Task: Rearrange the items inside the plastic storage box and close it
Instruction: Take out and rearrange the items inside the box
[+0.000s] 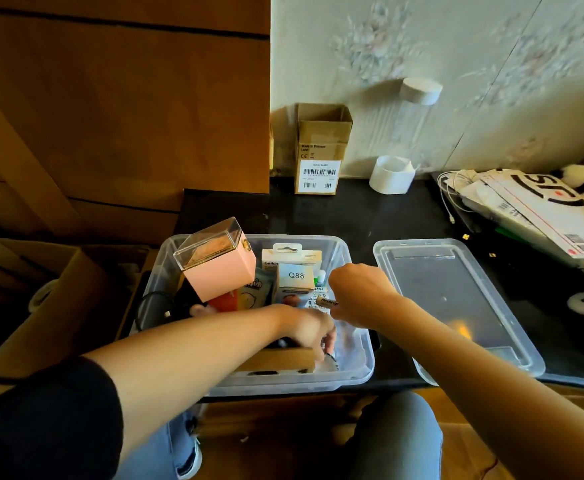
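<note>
Sorting is midway: both hands work inside the plastic storage box (pixel 349 372), and its lid (pixel 456 299) lies off at 3 o'clock. The right hand (pixel 359 296) fingers grip a small tube (pixel 327 302); the left hand (pixel 309 332) fingers curl onto a wooden block (pixel 276 360), grip unclear.

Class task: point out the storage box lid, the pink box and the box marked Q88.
Lid (pixel 450 299): head view, middle of its clear panel.
Pink box (pixel 223 275): head view, its pink side.
Q88 box (pixel 296 276): head view, its white label.
</note>
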Available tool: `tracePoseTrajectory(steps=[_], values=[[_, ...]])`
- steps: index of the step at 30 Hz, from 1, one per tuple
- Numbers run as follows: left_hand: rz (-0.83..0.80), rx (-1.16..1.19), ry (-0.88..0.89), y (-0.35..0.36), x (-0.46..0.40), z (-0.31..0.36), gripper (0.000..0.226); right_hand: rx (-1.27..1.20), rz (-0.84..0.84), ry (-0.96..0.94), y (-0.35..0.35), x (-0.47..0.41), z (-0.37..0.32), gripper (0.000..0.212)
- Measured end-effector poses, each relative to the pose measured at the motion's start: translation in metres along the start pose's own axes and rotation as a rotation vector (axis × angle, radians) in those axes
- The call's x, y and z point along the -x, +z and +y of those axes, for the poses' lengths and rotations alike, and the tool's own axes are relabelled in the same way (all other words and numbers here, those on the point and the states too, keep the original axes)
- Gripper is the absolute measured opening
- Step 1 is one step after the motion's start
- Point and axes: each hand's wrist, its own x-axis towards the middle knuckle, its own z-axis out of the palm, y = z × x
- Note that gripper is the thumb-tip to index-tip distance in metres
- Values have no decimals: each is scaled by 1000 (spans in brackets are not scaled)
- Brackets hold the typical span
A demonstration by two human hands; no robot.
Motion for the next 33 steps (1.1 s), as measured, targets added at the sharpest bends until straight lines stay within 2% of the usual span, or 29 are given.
tracePoseTrajectory(steps=[4, 6, 13, 17, 25, 28, 33], values=[[81, 63, 77, -7, 19, -1, 8, 21, -8, -9, 1, -3, 2, 26], [107, 50, 77, -11, 33, -5, 8, 39, -2, -10, 0, -4, 3, 23], [153, -192, -265, -18, 82, -39, 29, 191, -34, -85, 2, -11, -3, 24], [36, -261, -370, -8, 86, -39, 30, 302, -117, -157, 10, -13, -18, 29], [122, -206, -328, 0, 86, -48, 10, 387, -375, -214, 38, -15, -33, 23], [147, -189, -338, 3, 86, -54, 12, 414, -383, -206, 45, -15, -37, 19], [173, -173, -322, 8, 85, -58, 27, 440, -308, -138, 56, -17, -39, 19]])
